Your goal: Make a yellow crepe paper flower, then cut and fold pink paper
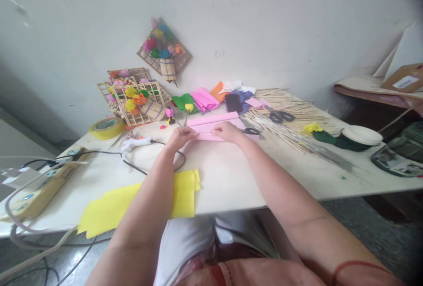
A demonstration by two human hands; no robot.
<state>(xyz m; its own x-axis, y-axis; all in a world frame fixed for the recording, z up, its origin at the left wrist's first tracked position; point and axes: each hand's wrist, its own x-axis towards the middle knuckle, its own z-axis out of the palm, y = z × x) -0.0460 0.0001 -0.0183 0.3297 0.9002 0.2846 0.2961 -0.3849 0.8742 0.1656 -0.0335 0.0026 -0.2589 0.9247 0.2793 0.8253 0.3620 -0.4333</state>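
A sheet of pink crepe paper [214, 123] lies on the white table, its far edge rolled or folded over. My left hand [182, 137] pinches the near left edge of this paper. Further right along the same edge, my right hand [227, 131] grips it with fingers closed. Black-handled scissors [251, 131] lie at the paper's right end, partly hidden. Just beyond my left hand are a yellow paper flower [189, 107] and a pink one [169, 113].
Left are a white glue gun [135, 143], yellow tape roll [107, 128] and power strip [49, 184]. Yellow crepe paper [112, 206] lies under my left forearm. Wooden sticks [304, 109], wires [313, 151], more scissors [280, 115] and a glass jar [401, 158] are right. Flower-decorated lattices [132, 96] stand behind.
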